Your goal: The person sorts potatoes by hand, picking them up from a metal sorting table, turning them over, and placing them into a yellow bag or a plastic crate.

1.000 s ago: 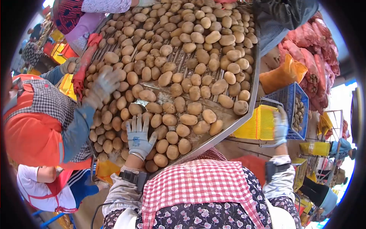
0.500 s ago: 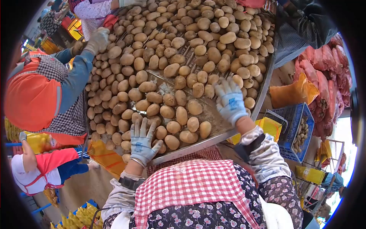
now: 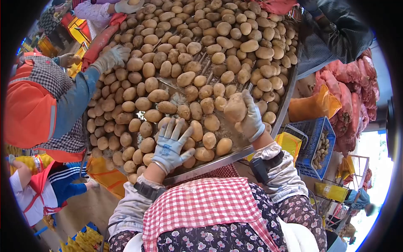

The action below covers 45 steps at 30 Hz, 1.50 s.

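Many loose potatoes [image 3: 158, 95] cover a metal sorting table [image 3: 197, 171]. My left hand [image 3: 171, 146], in a pale grey-blue glove, lies open with fingers spread over potatoes near the front edge. My right hand [image 3: 253, 119], gloved the same way, is closed on a large potato [image 3: 235, 108] at the right side of the table. The thumb and part of that potato's underside are hard to make out. Around both hands, single potatoes such as one potato [image 3: 224, 145] lie on the dirty metal surface.
A co-worker in orange [image 3: 31, 109] reaches over the left side with a gloved hand [image 3: 111, 59]. Another co-worker's hand [image 3: 129, 6] is at the far left. To the right stand a blue crate [image 3: 314, 147] of potatoes, an orange sack [image 3: 315, 107] and stacked red sacks [image 3: 350, 105].
My right hand has turned and closed on a large potato. My left hand has shifted slightly right across the potatoes. The orange-clad co-worker's hand has moved further over the table.
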Each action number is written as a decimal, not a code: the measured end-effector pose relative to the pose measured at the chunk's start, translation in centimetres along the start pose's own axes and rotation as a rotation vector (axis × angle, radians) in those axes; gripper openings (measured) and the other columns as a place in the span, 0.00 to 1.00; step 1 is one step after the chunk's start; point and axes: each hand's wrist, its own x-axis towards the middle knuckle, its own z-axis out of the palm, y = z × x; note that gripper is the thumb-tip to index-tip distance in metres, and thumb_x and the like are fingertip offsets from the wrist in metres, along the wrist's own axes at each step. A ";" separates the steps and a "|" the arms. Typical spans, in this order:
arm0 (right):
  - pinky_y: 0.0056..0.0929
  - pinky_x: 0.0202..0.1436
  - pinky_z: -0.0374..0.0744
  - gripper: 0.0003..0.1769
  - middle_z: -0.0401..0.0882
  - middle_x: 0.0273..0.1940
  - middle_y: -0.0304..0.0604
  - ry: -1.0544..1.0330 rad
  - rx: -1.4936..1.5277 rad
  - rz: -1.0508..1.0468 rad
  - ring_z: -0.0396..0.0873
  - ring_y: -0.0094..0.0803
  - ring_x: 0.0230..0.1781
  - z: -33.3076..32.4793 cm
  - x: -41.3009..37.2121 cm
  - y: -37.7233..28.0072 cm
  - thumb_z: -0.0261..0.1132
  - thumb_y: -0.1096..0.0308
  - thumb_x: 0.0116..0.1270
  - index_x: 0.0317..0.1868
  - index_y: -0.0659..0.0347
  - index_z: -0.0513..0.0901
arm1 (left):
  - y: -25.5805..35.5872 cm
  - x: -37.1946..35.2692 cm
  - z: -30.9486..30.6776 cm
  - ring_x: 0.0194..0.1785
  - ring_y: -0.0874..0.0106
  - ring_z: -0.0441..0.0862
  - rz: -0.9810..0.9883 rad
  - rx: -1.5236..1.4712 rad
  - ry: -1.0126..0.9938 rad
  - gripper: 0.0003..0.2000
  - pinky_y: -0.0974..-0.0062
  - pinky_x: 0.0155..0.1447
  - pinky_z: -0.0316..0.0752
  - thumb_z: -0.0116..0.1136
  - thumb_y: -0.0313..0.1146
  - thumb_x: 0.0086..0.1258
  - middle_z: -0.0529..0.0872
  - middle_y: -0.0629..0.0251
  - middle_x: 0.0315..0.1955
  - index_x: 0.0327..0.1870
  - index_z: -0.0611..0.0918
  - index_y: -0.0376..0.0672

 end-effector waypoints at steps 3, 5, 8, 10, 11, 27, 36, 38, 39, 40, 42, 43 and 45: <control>0.46 0.52 0.81 0.31 0.81 0.50 0.48 -0.195 0.962 0.414 0.81 0.41 0.49 1.0 -1.6 -1.1 0.51 0.40 0.73 0.60 0.60 0.73 | -3.1 0.5 0.9 0.76 0.49 0.52 -0.044 0.139 0.027 0.35 0.50 0.79 0.39 0.57 0.50 0.62 0.58 0.52 0.74 0.72 0.67 0.50; 0.49 0.54 0.80 0.33 0.79 0.54 0.49 -0.241 0.988 0.384 0.80 0.42 0.52 1.4 -2.6 -1.5 0.52 0.41 0.72 0.63 0.60 0.71 | -3.6 -0.3 -0.2 0.75 0.48 0.55 -0.122 0.194 0.047 0.32 0.50 0.77 0.44 0.56 0.48 0.64 0.60 0.51 0.73 0.70 0.69 0.50; 0.44 0.63 0.76 0.31 0.71 0.64 0.51 -0.395 1.089 0.284 0.76 0.43 0.59 1.0 -3.4 -0.5 0.59 0.54 0.69 0.69 0.57 0.67 | -3.5 0.0 -1.4 0.72 0.48 0.60 -0.205 0.240 -0.033 0.31 0.50 0.75 0.49 0.56 0.47 0.64 0.63 0.48 0.71 0.69 0.71 0.48; 0.37 0.65 0.73 0.40 0.66 0.67 0.48 -0.263 0.464 0.091 0.72 0.38 0.63 1.3 -4.0 -0.7 0.66 0.65 0.64 0.74 0.56 0.59 | -2.8 1.6 -1.7 0.69 0.48 0.65 -0.214 0.219 -0.024 0.30 0.52 0.72 0.57 0.59 0.44 0.63 0.66 0.45 0.69 0.68 0.72 0.45; 0.32 0.67 0.70 0.48 0.63 0.69 0.45 -0.225 0.270 0.036 0.69 0.33 0.65 1.5 -3.7 -0.1 0.71 0.71 0.60 0.76 0.59 0.54 | -1.4 3.0 -2.4 0.69 0.49 0.67 -0.090 -0.088 0.025 0.33 0.55 0.72 0.60 0.61 0.47 0.63 0.68 0.46 0.67 0.68 0.71 0.42; 0.27 0.64 0.72 0.26 0.77 0.59 0.45 -0.312 0.162 -0.153 0.75 0.29 0.59 2.8 -4.7 1.0 0.49 0.55 0.78 0.65 0.68 0.71 | 6.5 6.1 2.0 0.65 0.68 0.70 -0.067 -1.181 -0.024 0.47 0.69 0.71 0.65 0.78 0.38 0.49 0.72 0.59 0.62 0.70 0.61 0.37; 0.25 0.61 0.75 0.27 0.77 0.57 0.41 -0.275 0.541 0.185 0.76 0.25 0.56 1.1 -4.9 2.4 0.58 0.61 0.72 0.67 0.63 0.69 | 4.4 7.9 0.9 0.71 0.47 0.61 0.259 -0.282 0.143 0.33 0.50 0.75 0.50 0.54 0.50 0.67 0.70 0.47 0.65 0.68 0.68 0.36; 0.34 0.52 0.79 0.27 0.80 0.50 0.46 -0.212 0.589 0.186 0.79 0.34 0.50 -0.1 -5.0 3.4 0.55 0.58 0.73 0.67 0.64 0.68 | 2.7 8.7 1.0 0.72 0.48 0.59 0.076 0.025 0.238 0.33 0.49 0.75 0.48 0.56 0.48 0.65 0.69 0.50 0.67 0.69 0.68 0.40; 0.36 0.50 0.80 0.27 0.80 0.50 0.48 -0.182 0.748 0.256 0.80 0.37 0.47 -0.8 -5.3 3.5 0.55 0.58 0.73 0.67 0.64 0.68 | 0.9 8.3 2.2 0.73 0.49 0.58 0.016 0.130 0.216 0.32 0.49 0.75 0.48 0.56 0.47 0.65 0.68 0.50 0.68 0.69 0.68 0.42; 0.38 0.47 0.81 0.27 0.80 0.50 0.51 -0.131 0.902 0.306 0.81 0.39 0.44 -2.3 -5.6 3.4 0.55 0.57 0.72 0.67 0.64 0.68 | -0.7 8.0 3.3 0.74 0.50 0.57 -0.022 0.221 0.200 0.32 0.50 0.76 0.48 0.56 0.46 0.65 0.67 0.50 0.68 0.70 0.68 0.43; 0.42 0.36 0.83 0.26 0.83 0.47 0.53 -0.037 1.019 0.400 0.83 0.43 0.37 -5.6 -6.5 4.9 0.56 0.54 0.71 0.63 0.61 0.73 | -1.8 7.9 3.6 0.76 0.53 0.55 -0.041 0.141 0.162 0.34 0.51 0.77 0.44 0.58 0.47 0.64 0.67 0.53 0.70 0.71 0.67 0.44; 0.38 0.32 0.82 0.23 0.84 0.46 0.48 -0.087 1.009 0.397 0.84 0.41 0.37 -8.3 -7.6 5.1 0.56 0.54 0.71 0.61 0.58 0.75 | -1.9 7.9 3.6 0.76 0.53 0.55 -0.010 0.202 0.149 0.33 0.51 0.77 0.44 0.57 0.47 0.64 0.67 0.54 0.69 0.71 0.67 0.44; 0.34 0.27 0.81 0.20 0.85 0.43 0.44 0.026 0.985 0.421 0.85 0.38 0.36 -12.7 -9.9 3.8 0.58 0.53 0.69 0.56 0.54 0.78 | -2.0 7.8 3.9 0.75 0.52 0.57 -0.010 0.226 0.113 0.32 0.52 0.77 0.43 0.54 0.48 0.67 0.66 0.54 0.70 0.71 0.67 0.45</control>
